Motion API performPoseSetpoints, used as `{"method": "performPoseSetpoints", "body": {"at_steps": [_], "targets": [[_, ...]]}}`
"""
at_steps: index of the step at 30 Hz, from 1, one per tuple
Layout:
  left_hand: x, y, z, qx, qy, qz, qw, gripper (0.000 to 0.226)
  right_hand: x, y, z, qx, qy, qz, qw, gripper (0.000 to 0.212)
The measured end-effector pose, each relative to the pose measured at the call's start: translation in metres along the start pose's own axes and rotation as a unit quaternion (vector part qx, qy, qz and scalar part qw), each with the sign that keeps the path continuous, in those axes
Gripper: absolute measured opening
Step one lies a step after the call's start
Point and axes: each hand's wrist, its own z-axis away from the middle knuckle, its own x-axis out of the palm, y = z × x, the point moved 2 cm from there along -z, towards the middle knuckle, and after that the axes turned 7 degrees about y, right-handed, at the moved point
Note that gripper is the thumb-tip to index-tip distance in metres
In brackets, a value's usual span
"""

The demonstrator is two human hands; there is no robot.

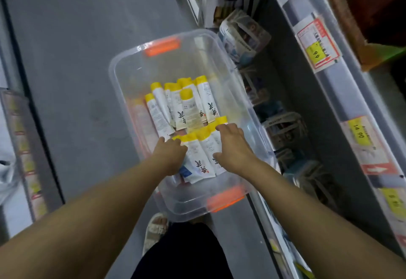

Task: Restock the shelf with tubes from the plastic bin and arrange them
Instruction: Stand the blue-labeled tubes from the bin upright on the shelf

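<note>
Reaching: both hands are down inside the plastic bin (123, 63), at its near end; judged, this is the pick-up step, with nothing yet carried to the shelf.
Left hand (170, 154): fingers curled onto the near row of tubes (201, 153), at the row's left end; whether it truly grips one, I cannot tell.
Right hand (234, 147): fingers spread and bent over the row's right end, touching the yellow caps, not clamped.
Next move: probably closing on a few tubes, lifting clear of the bin wall, then turning right to the shelf (325, 37).
Near row count: about five tubes, partly hidden.
Far cluster (182, 103): about seven tubes, overlapping.
Bin: one, two orange latches.
Shelf: just right of the bin; three price tags are readable.
</note>
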Motion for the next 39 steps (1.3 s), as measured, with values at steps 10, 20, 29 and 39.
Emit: {"method": "performPoseSetpoints", "body": {"at_steps": [10,20,29,39], "targets": [[0.008,0.006,-0.022,0.066,0.008,-0.093,0.993,0.03,0.014,0.013,-0.02,0.004,-0.005,-0.006,1.0,0.063],[-0.086,-0.054,0.015,-0.066,0.145,-0.027,0.987,0.03,0.004,-0.005,-0.028,-0.014,-0.017,0.03,0.999,0.058],[-0.085,-0.105,0.052,-0.203,0.304,0.309,0.878,0.021,0.052,-0.061,-0.05,-0.169,-0.082,0.072,0.98,0.059],[-0.083,-0.115,0.056,-0.228,0.343,0.439,0.799,0.029,0.113,-0.088,-0.095,-0.29,-0.166,0.259,0.906,0.069]]}}
